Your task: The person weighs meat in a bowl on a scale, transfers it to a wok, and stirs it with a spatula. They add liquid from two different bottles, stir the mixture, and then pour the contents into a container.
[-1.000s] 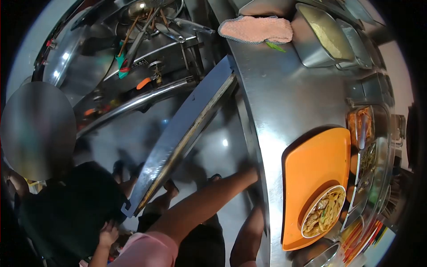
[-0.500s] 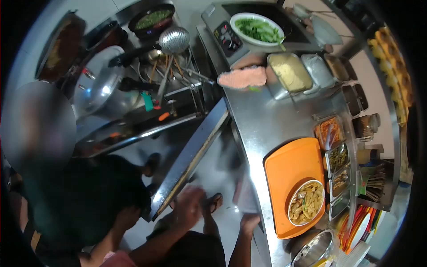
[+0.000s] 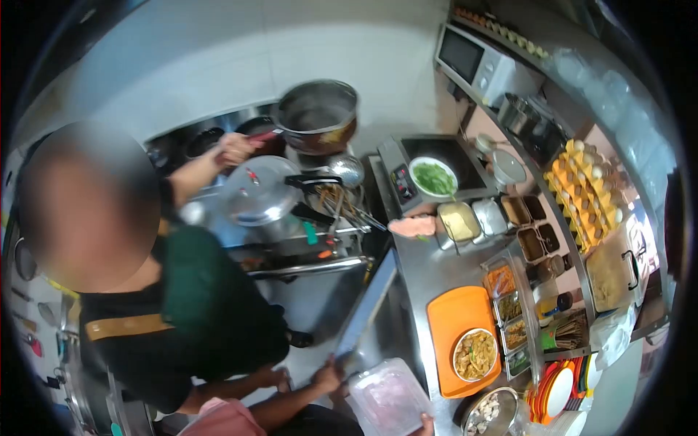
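Note:
My right hand (image 3: 426, 426) grips the near right corner of a clear plastic container (image 3: 390, 398), which looks pinkish inside and is tilted beside the counter's edge. My left hand (image 3: 329, 376) is at the near end of the open cabinet door (image 3: 367, 305), fingers curled against its edge; blur hides the exact contact. On the counter to the right lies an orange tray (image 3: 445, 327) bearing a white bowl of cooked food (image 3: 475, 354).
A co-worker (image 3: 218, 291) stands at left, one hand (image 3: 236, 149) on the handle of a dark pot (image 3: 316, 120). A lidded pot (image 3: 260, 190) sits on the stove. Greens (image 3: 433, 178), a metal bowl (image 3: 491, 410) and topping containers (image 3: 515, 333) stand along the counter (image 3: 414, 280).
My view has lifted and turned left. The clear container has come into fuller view in my right hand. My left hand has moved to the door's end. The co-worker now grips the dark pot's handle.

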`<state>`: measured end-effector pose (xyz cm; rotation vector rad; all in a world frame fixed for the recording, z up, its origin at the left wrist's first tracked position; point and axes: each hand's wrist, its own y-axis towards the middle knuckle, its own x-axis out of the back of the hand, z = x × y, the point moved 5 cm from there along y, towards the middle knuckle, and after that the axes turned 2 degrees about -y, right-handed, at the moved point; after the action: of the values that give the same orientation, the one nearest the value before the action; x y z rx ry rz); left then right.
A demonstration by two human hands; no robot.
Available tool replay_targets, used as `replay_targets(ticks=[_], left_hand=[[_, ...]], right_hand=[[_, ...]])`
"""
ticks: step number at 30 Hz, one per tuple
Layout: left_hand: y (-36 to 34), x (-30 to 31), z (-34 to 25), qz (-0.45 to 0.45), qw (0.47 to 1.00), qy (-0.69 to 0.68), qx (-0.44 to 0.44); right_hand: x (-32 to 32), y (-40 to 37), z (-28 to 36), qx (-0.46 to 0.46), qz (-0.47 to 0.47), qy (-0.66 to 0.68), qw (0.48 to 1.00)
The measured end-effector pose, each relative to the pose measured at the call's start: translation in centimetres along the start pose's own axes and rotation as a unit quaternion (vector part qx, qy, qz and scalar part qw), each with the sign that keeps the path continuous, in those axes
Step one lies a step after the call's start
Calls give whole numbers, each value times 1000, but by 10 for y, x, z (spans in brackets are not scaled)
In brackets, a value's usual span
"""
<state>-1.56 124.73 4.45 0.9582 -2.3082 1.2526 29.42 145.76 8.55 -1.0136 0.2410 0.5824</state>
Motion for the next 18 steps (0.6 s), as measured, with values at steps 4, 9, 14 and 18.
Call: replay_targets(ticks=[4, 9, 14, 18], left_hand=[[-36, -48, -10, 116, 965, 11, -233], [-82, -22, 55, 235, 927, 32, -292], [-159, -62, 162, 288, 849, -3, -444], [-218, 46, 222, 317, 912, -22, -259]], right_hand=[[-45, -77, 79, 155, -43, -220, 962], [-69, -125, 33, 140, -44, -277, 950], [-77, -147, -87, 35, -4, -280, 959], [-73, -150, -162, -50, 36, -269, 961]])
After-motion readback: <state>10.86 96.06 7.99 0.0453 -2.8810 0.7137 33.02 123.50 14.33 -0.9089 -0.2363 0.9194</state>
